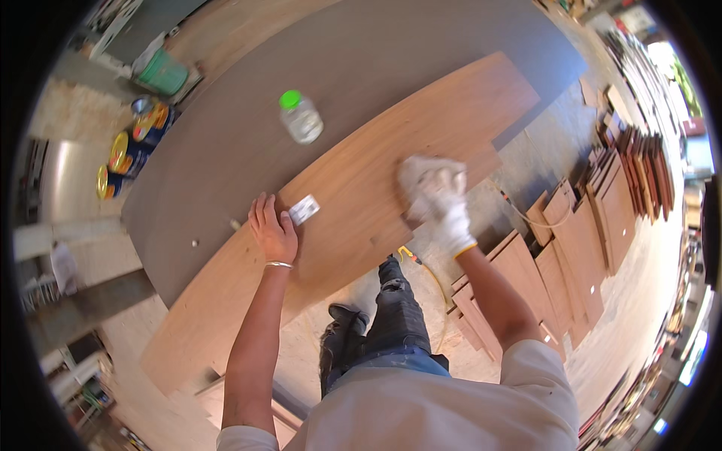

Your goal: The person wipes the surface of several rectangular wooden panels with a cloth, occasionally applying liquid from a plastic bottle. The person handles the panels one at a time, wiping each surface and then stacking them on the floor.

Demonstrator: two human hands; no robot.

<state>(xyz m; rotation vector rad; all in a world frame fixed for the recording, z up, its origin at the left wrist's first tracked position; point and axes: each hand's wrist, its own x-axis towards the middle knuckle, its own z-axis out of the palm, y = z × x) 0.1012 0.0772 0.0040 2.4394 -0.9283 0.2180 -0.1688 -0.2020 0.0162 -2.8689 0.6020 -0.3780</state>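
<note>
"Where's the board?"

"On the grey table (226, 150). The long board (466, 105) lies aslant there, its far right end up by the table's bluish corner and its left end reaching past the table's edge."

"And the left hand?"

"The left hand (274, 234) is bare and open, palm down on the board near its far edge, fingers a little spread. A bracelet (279, 264) circles the wrist. A white label (304, 209) lies just beside the fingers, on the board."

"The right?"

"The right hand (450, 216) wears a white glove and rests over a pale cloth (416, 177) on the board, near the near edge. Both are blurred, so I can't tell if the fingers grip the cloth or only press it."

"What else is on the table?"

"A clear jar (304, 122) with a green lid, beyond the board and apart from both hands."

"And around it?"

"Wooden panels (556, 263) in stacks on the floor to the right, cans (122, 152) and a green bucket (163, 73) to the left."
</note>
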